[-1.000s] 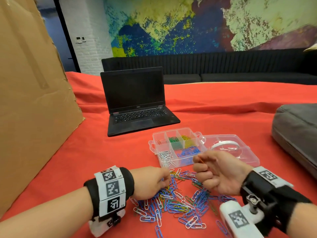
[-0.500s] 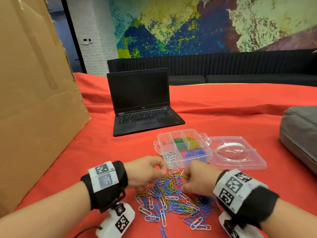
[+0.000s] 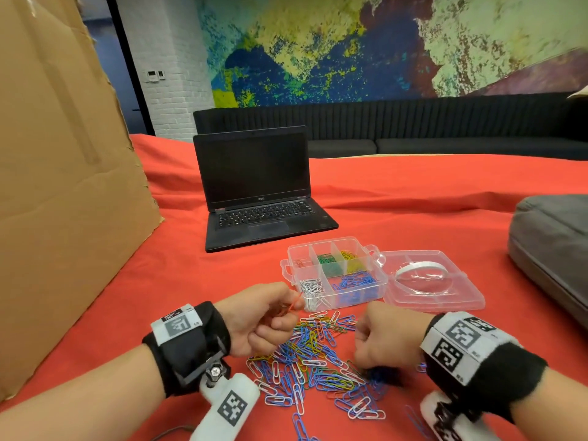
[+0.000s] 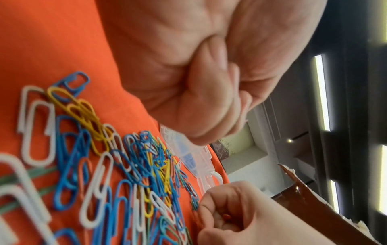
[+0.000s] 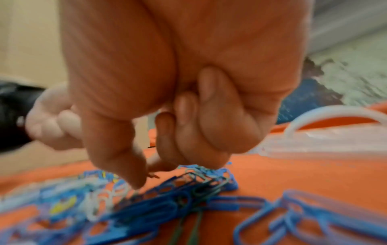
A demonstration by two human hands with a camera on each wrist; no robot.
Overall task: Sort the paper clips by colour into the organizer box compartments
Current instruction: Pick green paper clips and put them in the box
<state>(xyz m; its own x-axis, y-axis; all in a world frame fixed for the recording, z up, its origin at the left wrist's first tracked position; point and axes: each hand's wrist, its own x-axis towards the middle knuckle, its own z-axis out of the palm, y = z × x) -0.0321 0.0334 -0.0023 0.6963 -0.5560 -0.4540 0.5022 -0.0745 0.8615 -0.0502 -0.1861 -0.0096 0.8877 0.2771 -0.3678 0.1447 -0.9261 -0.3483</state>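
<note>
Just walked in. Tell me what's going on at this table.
A person is sorting paper clips by colour. The left hand pinches a red clip just in front of the organizer box, which already holds white, green, yellow and blue clips in separate compartments. The right hand is down in the mixed pile, fingers curled, picking at clips.

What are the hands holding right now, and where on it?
Left hand pinches a red paper clip by one end. Right hand is curled in the pile; its hold cannot be told.
</note>
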